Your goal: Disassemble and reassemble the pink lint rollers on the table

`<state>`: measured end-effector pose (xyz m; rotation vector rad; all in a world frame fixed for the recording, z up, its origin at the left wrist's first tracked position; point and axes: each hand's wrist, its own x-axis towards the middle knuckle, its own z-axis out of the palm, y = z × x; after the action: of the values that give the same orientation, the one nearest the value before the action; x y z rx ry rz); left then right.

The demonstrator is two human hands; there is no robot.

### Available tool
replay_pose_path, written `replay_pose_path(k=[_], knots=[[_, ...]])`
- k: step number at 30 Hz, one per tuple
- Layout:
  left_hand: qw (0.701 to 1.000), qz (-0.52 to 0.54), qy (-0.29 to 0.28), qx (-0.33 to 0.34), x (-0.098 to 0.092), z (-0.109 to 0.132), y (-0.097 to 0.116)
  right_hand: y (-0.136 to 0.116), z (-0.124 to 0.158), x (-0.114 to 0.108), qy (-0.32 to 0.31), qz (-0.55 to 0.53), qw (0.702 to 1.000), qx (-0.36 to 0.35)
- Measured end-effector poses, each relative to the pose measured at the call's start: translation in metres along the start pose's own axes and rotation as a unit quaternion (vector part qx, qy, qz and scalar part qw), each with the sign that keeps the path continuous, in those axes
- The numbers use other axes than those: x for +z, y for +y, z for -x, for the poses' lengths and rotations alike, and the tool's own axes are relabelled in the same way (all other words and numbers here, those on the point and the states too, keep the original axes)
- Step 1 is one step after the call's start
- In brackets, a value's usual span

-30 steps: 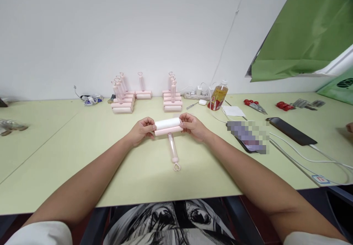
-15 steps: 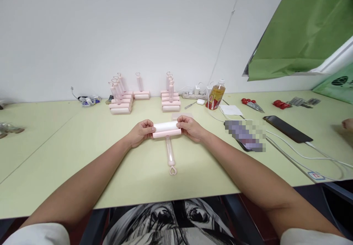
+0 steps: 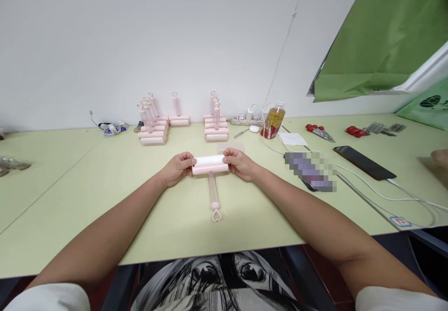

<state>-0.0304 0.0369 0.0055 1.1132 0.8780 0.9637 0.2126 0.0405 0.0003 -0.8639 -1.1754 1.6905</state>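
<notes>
A pink lint roller (image 3: 210, 169) with a white roll and a clear handle is between my two hands, its heart-shaped loop pointing toward me. My left hand (image 3: 179, 167) grips the left end of its head, thumb on top. At the opposite end, my right hand (image 3: 240, 162) pinches the head in the same way. Fingers curl out of sight behind the white roll. Just beyond my right hand lies a flat, pale pink translucent piece (image 3: 231, 147) on the table.
Several pink lint rollers (image 3: 153, 134) stand upright at the back, with more in a second row (image 3: 216, 131). On the right are a drink bottle (image 3: 273, 122), a power strip (image 3: 241, 120), phones (image 3: 364, 162), white cables and red-handled tools (image 3: 319, 131). Another person's hand (image 3: 440, 157) shows at the right edge.
The lint roller's handle has swung slightly to the left. Both hands keep their hold at the ends of the head, almost where they were.
</notes>
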Motion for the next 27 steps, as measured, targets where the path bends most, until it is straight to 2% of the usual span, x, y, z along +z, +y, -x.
replay_pose_path(k=[10,23,27], knots=[[1.000,-0.005,0.007,-0.026,0.0032,-0.0028,-0.0013,0.0075,-0.0050,-0.0014,0.014,-0.009,1.000,-0.004],[0.999,-0.024,0.021,-0.006,0.0051,-0.0067,-0.0047,0.0071,-0.0053,-0.0005,0.011,0.006,1.000,0.004],[0.997,-0.057,0.037,0.025,0.0099,-0.0048,-0.0071,0.0077,-0.0051,-0.0022,0.009,-0.003,1.000,-0.008]])
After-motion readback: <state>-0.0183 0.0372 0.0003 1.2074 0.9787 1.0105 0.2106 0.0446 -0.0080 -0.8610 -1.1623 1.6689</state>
